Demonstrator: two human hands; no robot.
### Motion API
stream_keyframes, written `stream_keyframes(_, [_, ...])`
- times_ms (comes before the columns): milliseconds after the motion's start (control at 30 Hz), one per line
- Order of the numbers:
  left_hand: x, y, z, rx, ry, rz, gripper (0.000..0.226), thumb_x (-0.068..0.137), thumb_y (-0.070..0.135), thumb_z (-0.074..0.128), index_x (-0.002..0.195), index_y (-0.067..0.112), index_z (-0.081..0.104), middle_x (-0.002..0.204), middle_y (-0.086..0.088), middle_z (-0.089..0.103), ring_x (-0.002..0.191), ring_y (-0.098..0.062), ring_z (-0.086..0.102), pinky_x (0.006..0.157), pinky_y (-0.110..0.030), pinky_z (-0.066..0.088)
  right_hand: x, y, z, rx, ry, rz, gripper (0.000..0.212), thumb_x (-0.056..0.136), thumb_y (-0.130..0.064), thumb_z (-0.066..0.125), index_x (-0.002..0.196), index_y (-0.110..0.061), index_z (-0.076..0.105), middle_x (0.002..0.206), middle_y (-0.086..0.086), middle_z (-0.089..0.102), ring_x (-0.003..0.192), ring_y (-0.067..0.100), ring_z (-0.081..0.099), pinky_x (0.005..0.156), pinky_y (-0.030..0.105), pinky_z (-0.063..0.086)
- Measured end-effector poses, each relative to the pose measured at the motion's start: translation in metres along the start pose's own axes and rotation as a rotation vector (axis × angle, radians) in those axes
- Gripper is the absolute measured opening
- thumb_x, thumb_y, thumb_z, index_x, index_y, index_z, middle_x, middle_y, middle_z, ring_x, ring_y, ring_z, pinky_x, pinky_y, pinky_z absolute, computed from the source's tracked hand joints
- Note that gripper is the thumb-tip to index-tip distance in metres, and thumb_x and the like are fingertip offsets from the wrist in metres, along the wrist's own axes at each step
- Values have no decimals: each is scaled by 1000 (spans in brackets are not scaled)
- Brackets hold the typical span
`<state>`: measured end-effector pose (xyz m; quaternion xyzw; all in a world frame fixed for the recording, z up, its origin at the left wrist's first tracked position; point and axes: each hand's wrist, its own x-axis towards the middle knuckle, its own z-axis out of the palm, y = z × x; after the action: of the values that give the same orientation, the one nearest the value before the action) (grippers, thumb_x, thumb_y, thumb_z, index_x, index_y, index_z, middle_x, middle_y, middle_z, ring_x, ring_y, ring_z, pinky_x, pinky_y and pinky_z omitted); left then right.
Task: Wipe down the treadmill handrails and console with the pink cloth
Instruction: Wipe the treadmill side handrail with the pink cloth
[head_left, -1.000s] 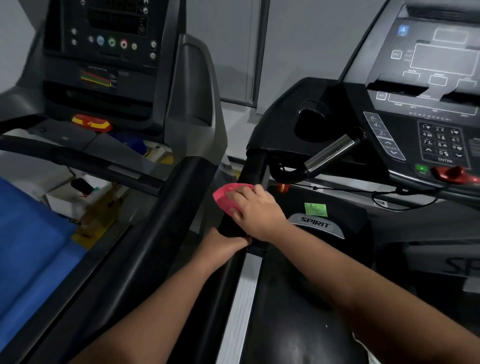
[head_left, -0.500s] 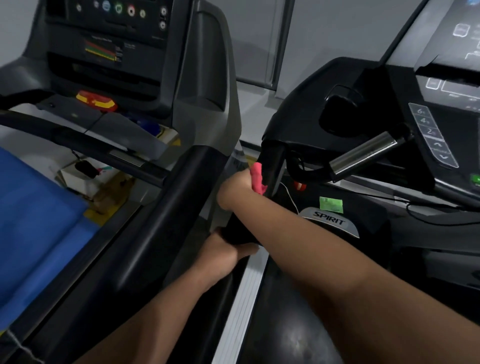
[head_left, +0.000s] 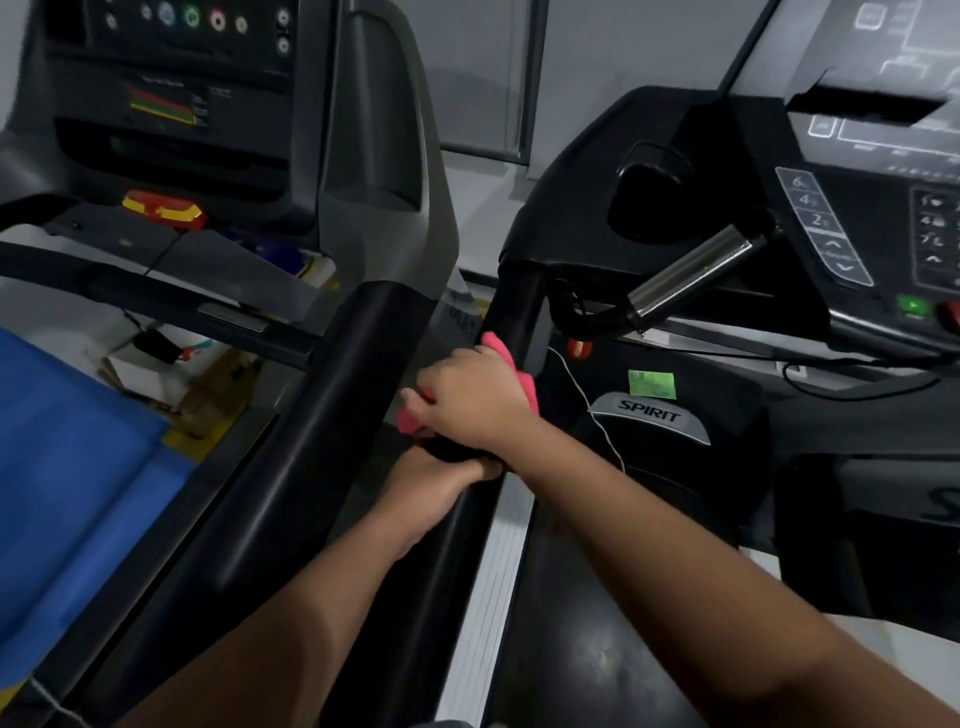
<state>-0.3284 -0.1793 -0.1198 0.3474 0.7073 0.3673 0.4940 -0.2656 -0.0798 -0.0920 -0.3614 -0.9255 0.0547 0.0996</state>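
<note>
Two treadmills are counted: the grey treadmill (head_left: 374, 156) and the black treadmill (head_left: 649, 415). Two consoles are seen, the grey console (head_left: 182, 78) and the black console (head_left: 857, 156), and two padded rails, the left handrail (head_left: 322, 415) and the right handrail (head_left: 511, 306). Two hands are counted, the left hand (head_left: 431, 488) and the right hand (head_left: 467, 405). One pink cloth (head_left: 511, 364), one chrome grip bar (head_left: 691, 270), one green sticker (head_left: 652, 384) and one red-and-yellow stop switch (head_left: 161, 210) are found.

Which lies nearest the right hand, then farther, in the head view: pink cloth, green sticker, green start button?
1. pink cloth, held in the right hand.
2. green sticker, to its right.
3. green start button, far right on the console.
</note>
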Motion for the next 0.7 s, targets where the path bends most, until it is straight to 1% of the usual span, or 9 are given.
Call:
stream_keyframes(67, [-2, 3, 0, 10, 26, -22, 31, 64, 30, 81, 91, 19, 71, 83, 3, 73, 82, -13, 69, 70, -26, 51, -27, 25, 9, 262, 276, -2, 41, 90, -46, 39, 86, -17, 68, 91, -1, 66, 97, 19, 55, 92, 30, 35])
stream_keyframes(100, [-3, 4, 0, 3, 33, -36, 32, 66, 30, 81, 93, 19, 69, 84, 2, 72, 80, -13, 68, 65, -25, 50, -38, 39, 16, 381, 345, 35, 40, 88, -44, 40, 94, -15, 68, 104, 0, 63, 107, 19, 49, 99, 23, 29])
stream_keyframes(167, [-3, 4, 0, -3, 29, -63, 36, 67, 29, 80, 99, 20, 67, 86, 2, 72, 78, -12, 68, 61, -23, 47, -47, 46, 26, 558, 399, 194, 45, 84, -42, 38, 107, -14, 63, 127, 0, 49, 118, 17, 30, 101, 13, 16])
stream_keyframes(233, [-4, 5, 0, -15, 24, -67, 40, 67, 28, 81, 103, 20, 66, 88, 1, 72, 78, -13, 69, 61, -23, 48, -49, 35, 31, 689, 418, 392, 51, 79, -43, 31, 111, -18, 61, 130, -4, 36, 115, 10, 20, 101, 22, 19])
stream_keyframes(333, [-4, 5, 0, -22, 7, -72, 40, 67, 28, 81, 103, 20, 65, 89, 1, 73, 80, -14, 69, 64, -24, 49, -37, 16, 20, 700, 462, 576, 51, 78, -41, 28, 111, -23, 62, 130, -3, 35, 110, 14, 23, 101, 38, 26])
stream_keyframes(433, [-2, 6, 0, -27, 8, -58, 35, 66, 24, 81, 99, 19, 69, 86, 0, 74, 79, -15, 70, 68, -26, 52, -25, 12, 8, 565, 356, 626, 38, 89, -29, 40, 117, -25, 64, 139, -3, 36, 114, 27, 30, 100, 39, 31])
stream_keyframes(533, [-2, 6, 1, -28, 0, -32, 37, 55, 31, 81, 90, 20, 72, 82, 2, 74, 77, -13, 70, 70, -27, 54, -10, 2, 4, 229, 319, 549, 37, 88, -28, 47, 115, -14, 68, 139, 11, 41, 124, 39, 32, 105, 49, 30])
stream_keyframes(633, [-4, 7, 3, -22, -7, 21, 32, 56, 36, 72, 86, 22, 70, 87, 5, 73, 75, -6, 66, 63, -18, 49, 4, -11, -4, -139, -112, 487, 47, 96, -37, 39, 135, -12, 50, 150, 17, 27, 141, 40, 8, 115, 54, 8])
stream_keyframes(700, [-5, 8, 3, 0, 7, 49, 27, 67, 35, 67, 91, 21, 66, 97, -1, 68, 81, -8, 62, 72, -23, 48, 7, -23, -11, -329, -259, 377, 46, 98, -36, 36, 137, -14, 47, 149, 17, 32, 141, 40, 14, 115, 53, 5])
